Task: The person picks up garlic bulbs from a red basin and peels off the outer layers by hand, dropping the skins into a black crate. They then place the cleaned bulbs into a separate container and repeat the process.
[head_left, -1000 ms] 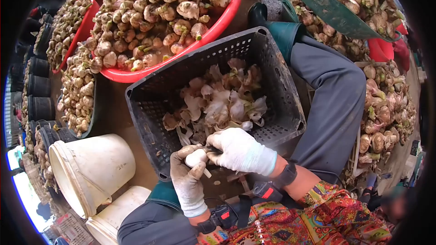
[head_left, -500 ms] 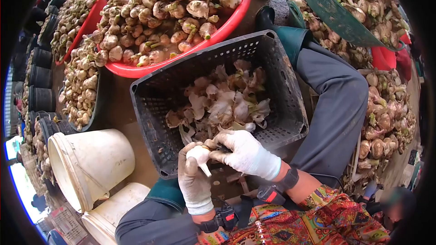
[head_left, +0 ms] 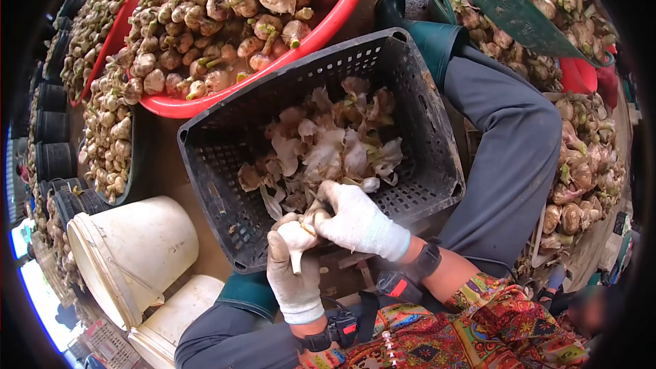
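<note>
A white garlic bulb (head_left: 296,237), stem pointing down toward me, rests in the gloved fingers of my left hand (head_left: 292,279). The hand is closed around it, just over the near edge of a black plastic crate (head_left: 236,123). Against the bulb's right side, my gloved right hand (head_left: 352,217) has its thumb and fingers pressed together. What they pinch is hidden by the fingers. Loose garlic skins (head_left: 328,157) lie heaped on the crate's floor, and a small pale piece (head_left: 370,184) sits beside my right hand.
Beyond the crate stands a red tub (head_left: 335,26) full of unpeeled garlic. Two white buckets (head_left: 147,246) lie at the left. A green basket (head_left: 512,10) and heaped garlic (head_left: 581,171) are at the right. Another person (head_left: 588,314) is at the lower right.
My right hand has shifted slightly left, and its fingers have drawn closer together beside the bulb. My left hand still holds the bulb. The view has moved a little.
</note>
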Available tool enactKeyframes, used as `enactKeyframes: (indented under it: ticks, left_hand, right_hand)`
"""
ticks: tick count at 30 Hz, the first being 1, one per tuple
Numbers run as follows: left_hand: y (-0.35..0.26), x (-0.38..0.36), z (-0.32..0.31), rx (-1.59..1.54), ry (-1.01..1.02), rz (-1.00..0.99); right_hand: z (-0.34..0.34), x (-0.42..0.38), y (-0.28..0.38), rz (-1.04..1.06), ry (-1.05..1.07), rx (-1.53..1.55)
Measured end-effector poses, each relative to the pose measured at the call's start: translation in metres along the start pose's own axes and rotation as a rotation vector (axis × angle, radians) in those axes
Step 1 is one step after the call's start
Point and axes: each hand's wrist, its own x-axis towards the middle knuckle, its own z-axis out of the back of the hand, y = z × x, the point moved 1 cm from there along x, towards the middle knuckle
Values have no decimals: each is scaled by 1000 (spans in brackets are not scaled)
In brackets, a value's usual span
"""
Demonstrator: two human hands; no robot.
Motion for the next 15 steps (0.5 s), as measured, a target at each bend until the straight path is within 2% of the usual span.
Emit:
enactKeyframes:
  ticks: [1, 3, 4, 6, 7, 9, 10, 11, 13, 14, 15]
  left_hand:
    - [2, 1, -2, -41, 3, 19]
    - [0, 3, -3, -70, 96, 6]
    - [-1, 1, -6, -70, 104, 3]
    - [-6, -3, -14, 1, 24, -57]
    - [-7, -6, -16, -2, 35, -67]
    - [-5, -13, -21, 157, 1, -1]
    - [-7, -19, -26, 328, -42, -63]
    - [-8, -22, -23, 330, -42, -72]
    - [-10, -17, -15, 107, 62, -76]
    - [-13, -16, -14, 71, 28, -65]
    - [-14, -16, -14, 66, 33, -76]
  right_hand:
    - [0, 2, -4, -25, -39, -5]
    - [5, -2, -4, 68, 15, 331]
    - [6, -6, 2, 75, 11, 329]
    - [11, -16, 17, 48, 63, 551]
    - [14, -18, 17, -16, 203, 500]
    - [7, -23, 21, 136, 188, 210]
    - [3, -22, 22, 157, 161, 240]
    - [0, -15, 14, 178, -49, 62]
    - [8, -4, 7, 268, -277, 12]
    - [15, -15, 10, 214, -160, 162]
    - [12, -24, 9, 373, -95, 231]
